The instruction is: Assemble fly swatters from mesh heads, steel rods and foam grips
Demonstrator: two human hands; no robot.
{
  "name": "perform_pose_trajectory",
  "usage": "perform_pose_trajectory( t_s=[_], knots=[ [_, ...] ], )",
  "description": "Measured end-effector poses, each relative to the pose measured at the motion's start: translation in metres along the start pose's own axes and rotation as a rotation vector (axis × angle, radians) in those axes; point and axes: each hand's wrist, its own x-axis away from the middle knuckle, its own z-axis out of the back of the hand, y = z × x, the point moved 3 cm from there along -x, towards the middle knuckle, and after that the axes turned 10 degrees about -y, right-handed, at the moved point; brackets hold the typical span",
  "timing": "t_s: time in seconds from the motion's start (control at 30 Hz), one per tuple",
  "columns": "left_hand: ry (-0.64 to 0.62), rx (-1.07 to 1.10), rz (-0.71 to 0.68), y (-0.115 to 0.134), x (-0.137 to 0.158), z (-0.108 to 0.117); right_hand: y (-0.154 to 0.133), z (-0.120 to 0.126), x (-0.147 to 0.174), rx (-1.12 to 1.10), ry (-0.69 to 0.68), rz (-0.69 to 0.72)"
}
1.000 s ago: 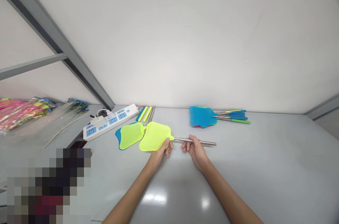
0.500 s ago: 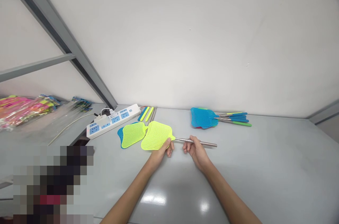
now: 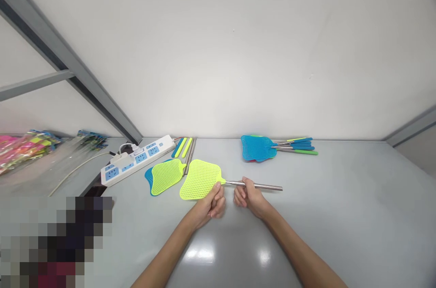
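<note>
A fly swatter (image 3: 201, 180) with a yellow-green perforated head and a bare metal rod lies across both hands, rod end pointing right. My left hand (image 3: 213, 201) is closed on it where the head meets the rod. My right hand (image 3: 250, 198) grips the metal rod partway along. Left of it, a loose yellow-green swatter head (image 3: 166, 176) overlaps a blue one (image 3: 149, 178). Behind these lie metal rods (image 3: 190, 156), yellow grip sleeves (image 3: 186, 147) and a blue grip sleeve (image 3: 177, 148).
A pile of swatters with coloured grips, a blue head (image 3: 258, 148) on top, lies near the wall at right. A white power strip (image 3: 136, 161) with plugs and cable stands left. Plastic-wrapped packs (image 3: 30, 147) lie far left. A metal frame post (image 3: 73, 58) rises there.
My left fingers have curled more tightly at the swatter's neck. My right hand keeps its grip on the rod. The view has shifted slightly.
</note>
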Motion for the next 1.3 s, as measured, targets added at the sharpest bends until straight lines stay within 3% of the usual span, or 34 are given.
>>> perform_pose_trajectory(
  t_s=[0.47, 0.7, 0.87, 0.97, 1.07, 1.17, 1.3],
  knots=[
    [0.001, 0.014, -0.043, -0.009, -0.002, -0.006, 0.001, 0.002, 0.001, 0.045, -0.009, -0.027],
    [0.149, 0.025, -0.12, -0.007, -0.01, -0.003, -0.003, 0.006, -0.002, 0.034, 0.049, -0.111],
    [0.34, 0.016, -0.23, -0.002, -0.011, 0.006, -0.003, 0.006, -0.003, 0.089, 0.08, -0.104],
    [0.395, -0.074, -0.359, -0.002, -0.008, 0.008, -0.003, 0.006, -0.002, 0.137, 0.059, -0.085],
    [0.41, -0.298, -0.458, -0.002, -0.004, 0.004, -0.004, 0.007, -0.002, 0.107, 0.017, -0.035],
    [0.406, -0.453, -0.457, -0.003, -0.004, -0.002, -0.005, 0.009, -0.002, 0.044, 0.015, 0.027],
    [0.44, -0.464, -0.453, -0.001, -0.009, -0.005, -0.005, 0.009, -0.002, 0.044, 0.026, 0.071]
  ],
)
